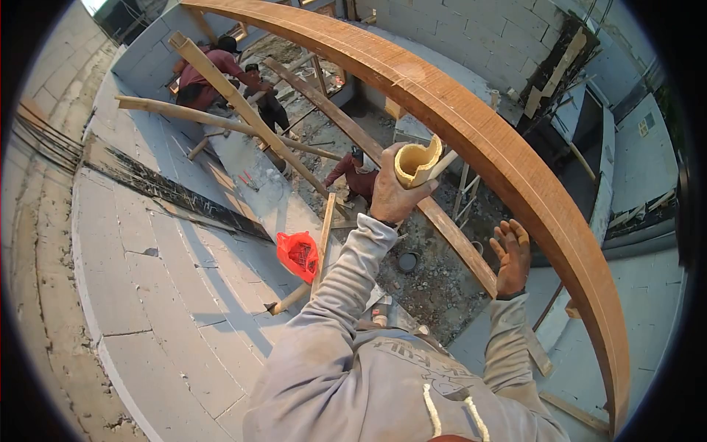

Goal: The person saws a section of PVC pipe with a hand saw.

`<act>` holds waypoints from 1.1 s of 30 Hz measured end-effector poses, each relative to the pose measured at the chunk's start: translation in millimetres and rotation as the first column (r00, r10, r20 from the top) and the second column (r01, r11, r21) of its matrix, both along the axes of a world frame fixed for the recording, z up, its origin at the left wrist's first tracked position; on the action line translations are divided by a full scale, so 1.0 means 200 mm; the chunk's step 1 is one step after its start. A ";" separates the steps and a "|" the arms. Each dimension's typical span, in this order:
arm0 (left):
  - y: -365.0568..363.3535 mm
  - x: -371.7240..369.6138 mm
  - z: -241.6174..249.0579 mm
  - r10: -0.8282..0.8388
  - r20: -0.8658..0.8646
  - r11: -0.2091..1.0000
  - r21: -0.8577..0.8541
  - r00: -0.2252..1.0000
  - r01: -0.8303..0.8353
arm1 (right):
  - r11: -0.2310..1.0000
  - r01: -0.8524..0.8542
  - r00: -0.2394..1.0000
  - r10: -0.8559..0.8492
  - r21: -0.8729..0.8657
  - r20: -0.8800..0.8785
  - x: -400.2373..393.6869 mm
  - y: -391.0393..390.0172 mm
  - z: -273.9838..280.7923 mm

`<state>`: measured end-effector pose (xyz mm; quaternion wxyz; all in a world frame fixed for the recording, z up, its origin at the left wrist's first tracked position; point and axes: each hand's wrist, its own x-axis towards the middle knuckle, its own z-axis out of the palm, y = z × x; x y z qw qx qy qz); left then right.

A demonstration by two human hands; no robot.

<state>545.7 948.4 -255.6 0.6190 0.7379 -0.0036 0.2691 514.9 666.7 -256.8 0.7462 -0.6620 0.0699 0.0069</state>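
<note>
My left hand [394, 195] is wrapped round the top of a bamboo pole [417, 163], whose hollow, broken end faces up toward the camera. My right hand [512, 258] is raised with its fingers apart and holds nothing. It is just left of and below a long curved wooden beam [471, 121], which arches from the top left to the lower right. Whether the fingers touch the beam cannot be made out. The lower part of the pole is hidden behind my hand and arm.
Below, people [213, 70] work at the upper left, and another person [359, 177] is near the centre. Bamboo poles [243, 103] and a plank [449, 232] cross the drop. A red bag [297, 255] lies by the block wall [155, 295]. Rubble [434, 295] covers the floor.
</note>
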 end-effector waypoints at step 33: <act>0.08 0.21 0.01 0.105 -0.018 0.991 -0.079 0.994 -0.106 | 0.977 -0.102 0.919 0.021 0.186 0.394 -0.03 -0.24 0.02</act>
